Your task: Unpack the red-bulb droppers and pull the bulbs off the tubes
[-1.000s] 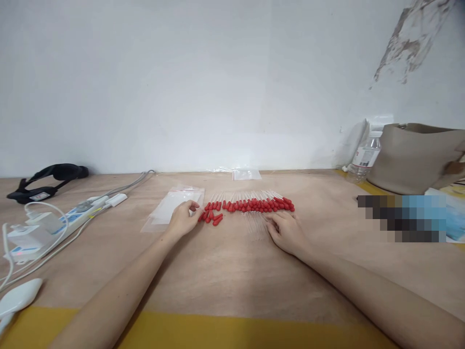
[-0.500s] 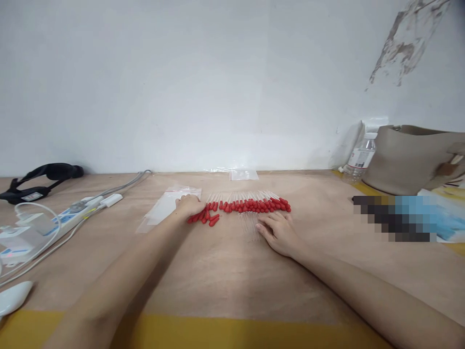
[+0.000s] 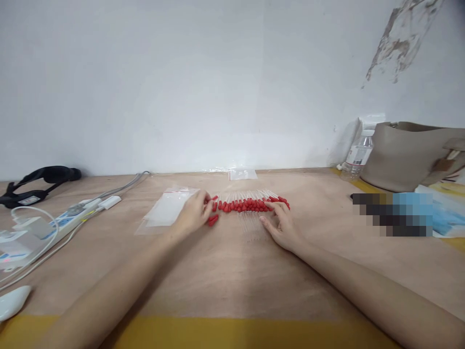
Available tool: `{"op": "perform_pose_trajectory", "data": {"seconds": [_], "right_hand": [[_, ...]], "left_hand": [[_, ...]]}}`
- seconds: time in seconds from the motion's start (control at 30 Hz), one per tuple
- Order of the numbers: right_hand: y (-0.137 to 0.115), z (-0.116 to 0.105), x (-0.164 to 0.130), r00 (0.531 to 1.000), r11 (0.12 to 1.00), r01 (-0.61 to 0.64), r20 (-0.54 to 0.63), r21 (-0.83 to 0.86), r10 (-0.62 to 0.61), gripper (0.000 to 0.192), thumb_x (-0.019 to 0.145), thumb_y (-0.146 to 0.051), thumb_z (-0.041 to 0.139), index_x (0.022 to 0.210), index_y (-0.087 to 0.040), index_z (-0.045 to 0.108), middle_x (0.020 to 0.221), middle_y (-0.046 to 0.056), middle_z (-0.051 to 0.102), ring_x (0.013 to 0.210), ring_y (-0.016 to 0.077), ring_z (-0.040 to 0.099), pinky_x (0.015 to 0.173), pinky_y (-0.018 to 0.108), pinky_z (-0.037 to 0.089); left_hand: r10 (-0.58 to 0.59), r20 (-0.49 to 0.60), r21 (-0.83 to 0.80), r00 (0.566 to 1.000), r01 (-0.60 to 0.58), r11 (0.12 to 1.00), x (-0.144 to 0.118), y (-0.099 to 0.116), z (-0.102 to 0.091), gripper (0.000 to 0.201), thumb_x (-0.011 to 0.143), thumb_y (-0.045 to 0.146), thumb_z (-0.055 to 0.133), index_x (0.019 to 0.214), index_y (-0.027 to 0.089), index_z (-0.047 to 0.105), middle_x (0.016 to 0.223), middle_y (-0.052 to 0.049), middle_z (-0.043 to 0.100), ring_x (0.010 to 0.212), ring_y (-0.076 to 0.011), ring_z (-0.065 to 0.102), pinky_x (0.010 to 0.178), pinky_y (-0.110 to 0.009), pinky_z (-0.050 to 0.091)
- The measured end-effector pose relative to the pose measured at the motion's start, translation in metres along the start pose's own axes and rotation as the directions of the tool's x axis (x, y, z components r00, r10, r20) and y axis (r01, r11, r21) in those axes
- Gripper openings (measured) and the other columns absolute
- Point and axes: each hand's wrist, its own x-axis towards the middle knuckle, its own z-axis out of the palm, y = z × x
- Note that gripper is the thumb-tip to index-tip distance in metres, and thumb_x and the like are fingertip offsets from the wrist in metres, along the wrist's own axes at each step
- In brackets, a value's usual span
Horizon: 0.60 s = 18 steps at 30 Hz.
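A black strapped device (image 3: 61, 172) rests by the wall (image 3: 181, 87), left | A white power strip (image 3: 69, 219) carries plugged-in chargers (image 3: 33, 226) on the desk (image 3: 218, 286) | A clear, white-capped bottle (image 3: 359, 155) stands beside a taupe bag (image 3: 403, 160), right | Peeling paint (image 3: 399, 47) marks the wall above

We count one left hand (image 3: 194, 212), one right hand (image 3: 282, 225), one bottle (image 3: 358, 156), one grey bag (image 3: 403, 160), one power strip (image 3: 60, 224), and red bulbs (image 3: 250, 205) too clustered to number.
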Motion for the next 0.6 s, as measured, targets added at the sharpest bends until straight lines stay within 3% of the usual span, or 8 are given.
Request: {"op": "perform_pose_trajectory", "data": {"seconds": [0.1, 0.17, 0.33, 0.6], "right_hand": [[-0.003, -0.004, 0.000, 0.996, 0.996, 0.087, -0.022, 0.022, -0.087, 0.059, 0.076, -0.042, 0.054, 0.127, -0.019, 0.036, 0.115, 0.012, 0.045, 0.104, 0.0227, 0.045, 0.085, 0.038, 0.041], [-0.007, -0.007, -0.001, 0.985, 0.985, 0.172, 0.006, 0.006, -0.172, 0.055, 0.075, -0.042, 0.055, 0.124, -0.020, 0.040, 0.114, 0.011, 0.047, 0.104, 0.0225, 0.045, 0.085, 0.038, 0.040], [-0.014, -0.007, -0.002, 0.938, 0.939, 0.335, 0.117, -0.072, -0.326, 0.026, 0.079, -0.038, 0.053, 0.098, -0.022, 0.060, 0.087, 0.006, 0.061, 0.083, 0.0179, 0.051, 0.078, 0.036, 0.035], [-0.026, -0.003, -0.003, 0.910, 0.921, 0.358, 0.281, -0.154, -0.306, 0.027, 0.086, -0.037, 0.041, 0.093, -0.022, 0.063, 0.077, 0.004, 0.063, 0.078, 0.0160, 0.048, 0.077, 0.034, 0.026]], "left_hand": [[0.263, -0.033, -0.141, 0.964, -0.265, 0.954, -0.024, 0.020, 0.019, 0.013, 0.085, 0.025, 0.037, 0.084, 0.018, 0.048, 0.080, -0.004, 0.054, 0.072, -0.0149, 0.052, 0.066, -0.026, 0.042], [0.340, -0.061, -0.189, 0.938, -0.345, 0.919, -0.034, 0.027, 0.032, 0.013, 0.086, 0.024, 0.038, 0.081, 0.018, 0.048, 0.078, -0.003, 0.052, 0.071, -0.0142, 0.051, 0.065, -0.026, 0.041], [0.367, -0.110, -0.266, 0.924, -0.383, 0.885, -0.043, 0.029, 0.052, 0.011, 0.086, 0.025, 0.041, 0.080, 0.018, 0.047, 0.076, -0.003, 0.051, 0.069, -0.0131, 0.050, 0.064, -0.025, 0.042], [0.424, -0.125, -0.289, 0.897, -0.441, 0.849, -0.043, 0.035, 0.050, 0.009, 0.084, 0.022, 0.043, 0.084, 0.017, 0.050, 0.078, -0.004, 0.054, 0.075, -0.0140, 0.052, 0.068, -0.026, 0.043]]}}
